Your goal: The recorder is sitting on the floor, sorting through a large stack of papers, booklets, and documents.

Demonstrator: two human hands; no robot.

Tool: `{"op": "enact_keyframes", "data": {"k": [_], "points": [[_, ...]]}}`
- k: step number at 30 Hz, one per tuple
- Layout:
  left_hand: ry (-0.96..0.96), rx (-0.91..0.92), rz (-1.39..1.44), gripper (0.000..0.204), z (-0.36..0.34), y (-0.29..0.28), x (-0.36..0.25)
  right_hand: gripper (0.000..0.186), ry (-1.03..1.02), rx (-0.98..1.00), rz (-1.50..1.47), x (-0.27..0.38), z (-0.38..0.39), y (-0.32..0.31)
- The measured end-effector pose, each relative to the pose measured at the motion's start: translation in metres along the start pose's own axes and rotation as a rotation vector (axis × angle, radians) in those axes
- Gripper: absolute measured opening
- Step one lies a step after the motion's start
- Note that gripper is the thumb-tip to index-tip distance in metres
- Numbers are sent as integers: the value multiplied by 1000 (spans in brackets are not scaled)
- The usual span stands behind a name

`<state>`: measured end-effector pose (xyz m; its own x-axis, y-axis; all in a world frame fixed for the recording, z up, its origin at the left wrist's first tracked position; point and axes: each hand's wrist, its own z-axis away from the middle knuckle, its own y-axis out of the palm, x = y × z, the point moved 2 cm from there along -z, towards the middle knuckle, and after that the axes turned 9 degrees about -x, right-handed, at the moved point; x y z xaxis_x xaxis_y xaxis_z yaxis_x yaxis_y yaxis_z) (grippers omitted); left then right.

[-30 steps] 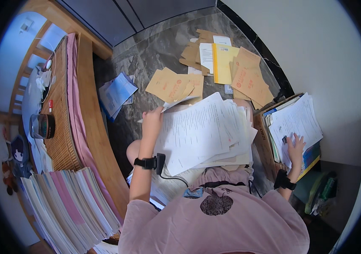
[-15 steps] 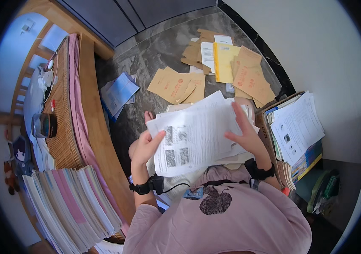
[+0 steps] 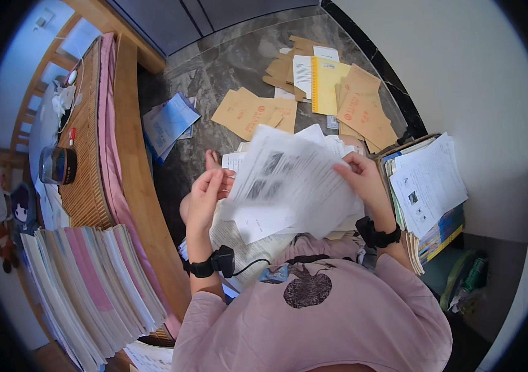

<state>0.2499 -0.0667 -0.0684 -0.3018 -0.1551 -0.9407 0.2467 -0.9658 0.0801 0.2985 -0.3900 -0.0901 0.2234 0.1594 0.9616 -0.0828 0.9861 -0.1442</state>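
A printed sheet of paper (image 3: 276, 170) with dark picture blocks hangs tilted and blurred above my lap. At its right edge, my right hand (image 3: 363, 180) pinches it between thumb and fingers. My left hand (image 3: 208, 192) is beside the sheet's left edge, fingers loosely bent and apart, with no paper visible in them. Under the lifted sheet, more white printed papers (image 3: 255, 226) lie over my lap, partly covered by it. A bare foot shows just beyond my left hand.
Brown envelopes (image 3: 239, 113) and a yellow spiral notebook (image 3: 326, 87) lie on the floor ahead. Blue booklets (image 3: 171, 124) are at left, beside the bed's wooden rail (image 3: 129, 124). A box of papers (image 3: 428, 180) stands right, near the wall. A tall paper stack (image 3: 90, 291) is at lower left.
The sheet has swung and tilted to the right, uncovering papers beneath it. My right hand has gone from spread fingers to a pinch on its edge. My left hand has come off the paper.
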Motion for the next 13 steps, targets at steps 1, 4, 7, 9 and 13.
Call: {"op": "enact_keyframes", "data": {"k": [1,4,7,9,13], "points": [[3,-15,-55,23,3,3,-4,15,-1,-4,3,-1,0,-3],[187,-108,-271,30,0,-3,22,14,29,-306,-194,7,8,-10],[167,15,-221,39,7,8,34,16,-158,-416,-88,8,21,-5],[152,278,-145,62,19,36,28,13,-395,-249,141,18,35,9],[66,351,-94,91,36,79,15,21,-850,174,345,36,64,66]]}}
